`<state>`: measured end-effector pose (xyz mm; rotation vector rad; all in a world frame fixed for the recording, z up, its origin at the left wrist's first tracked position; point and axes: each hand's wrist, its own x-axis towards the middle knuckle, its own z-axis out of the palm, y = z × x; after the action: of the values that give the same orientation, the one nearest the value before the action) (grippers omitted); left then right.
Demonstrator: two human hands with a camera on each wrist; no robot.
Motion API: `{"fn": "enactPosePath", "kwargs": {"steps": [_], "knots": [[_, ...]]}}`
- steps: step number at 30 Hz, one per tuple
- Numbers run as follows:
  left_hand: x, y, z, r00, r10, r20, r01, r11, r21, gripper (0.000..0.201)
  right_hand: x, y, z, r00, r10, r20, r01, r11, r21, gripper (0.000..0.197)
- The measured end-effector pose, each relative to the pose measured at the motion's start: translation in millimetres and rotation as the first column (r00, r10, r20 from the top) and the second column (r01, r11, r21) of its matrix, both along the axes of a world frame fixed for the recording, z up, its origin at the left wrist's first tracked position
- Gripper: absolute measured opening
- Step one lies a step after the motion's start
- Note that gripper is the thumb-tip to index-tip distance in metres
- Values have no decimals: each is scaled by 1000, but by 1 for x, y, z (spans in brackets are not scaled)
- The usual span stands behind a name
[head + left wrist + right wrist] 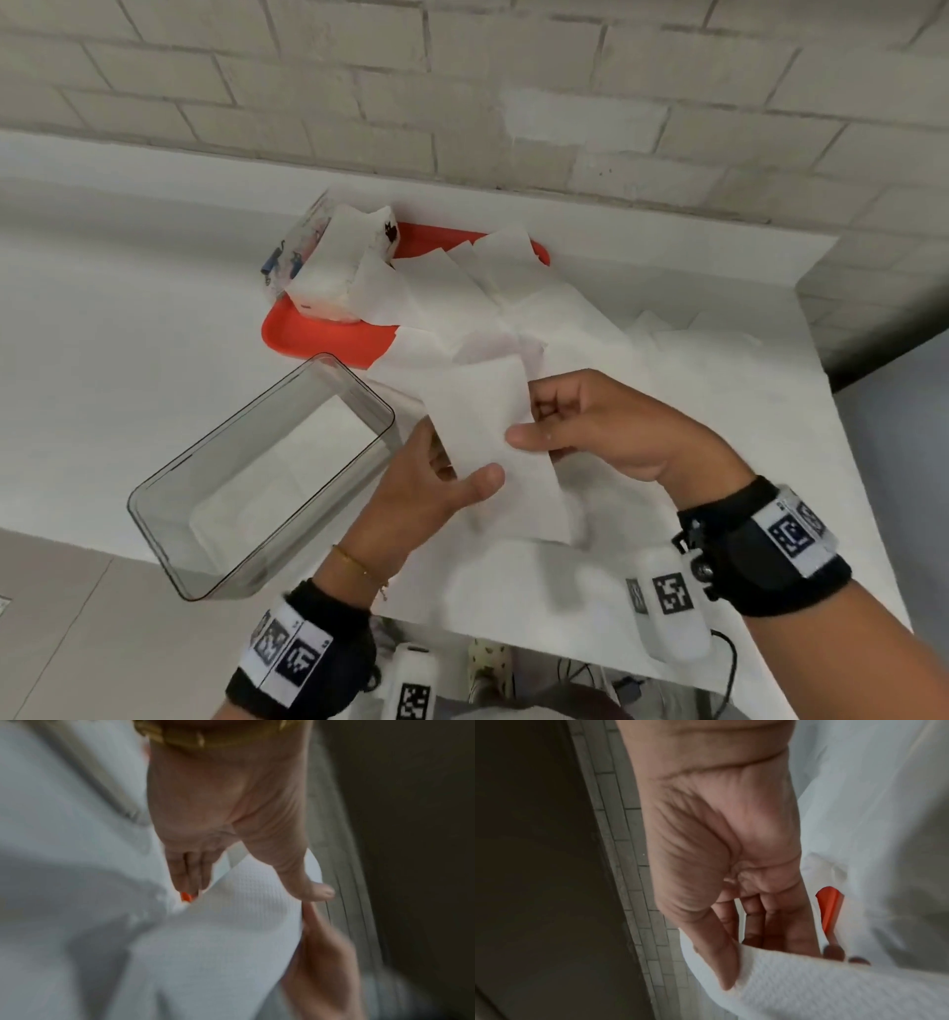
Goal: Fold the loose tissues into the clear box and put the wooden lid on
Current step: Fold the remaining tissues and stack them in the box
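Note:
A folded white tissue [488, 426] hangs between both hands above the white table. My left hand [447, 478] pinches its lower left side, thumb on top and fingers beneath. My right hand [554, 416] pinches its right edge with the thumb over the paper. The left wrist view shows the embossed tissue [231, 933] under the left thumb [303, 882]. In the right wrist view the tissue [795, 983] curls over the right thumb [721, 953]. The clear box [257, 478] stands to the left of the hands, with white paper lying flat in its bottom. No wooden lid is in view.
Several loose tissues [503, 303] lie spread over a red tray [318, 334] and the table behind the hands. An opened tissue pack [334, 262] sits on the tray's left end. A brick wall [462, 92] backs the table. The table's front edge [513, 642] runs below my wrists.

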<state>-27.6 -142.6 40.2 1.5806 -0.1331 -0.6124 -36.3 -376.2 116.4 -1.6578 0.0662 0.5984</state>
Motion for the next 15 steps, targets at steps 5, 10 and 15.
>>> {"fn": "enactPosePath", "kwargs": {"steps": [5, 10, 15], "knots": [[-1, -21, 2, 970, 11, -243, -83, 954, -287, 46, -23, -11, -16, 993, -116, 18, 116, 993, -13, 27], [-7, -25, -2, 972, 116, -204, -144, 981, -131, 37, -58, -54, -44, 940, -331, 76, 335, 865, -373, 27], [-4, -5, -8, 972, 127, -196, -146, 986, -82, 35, -96, -92, -93, 954, -286, 89, 229, 503, -834, 81]]}}
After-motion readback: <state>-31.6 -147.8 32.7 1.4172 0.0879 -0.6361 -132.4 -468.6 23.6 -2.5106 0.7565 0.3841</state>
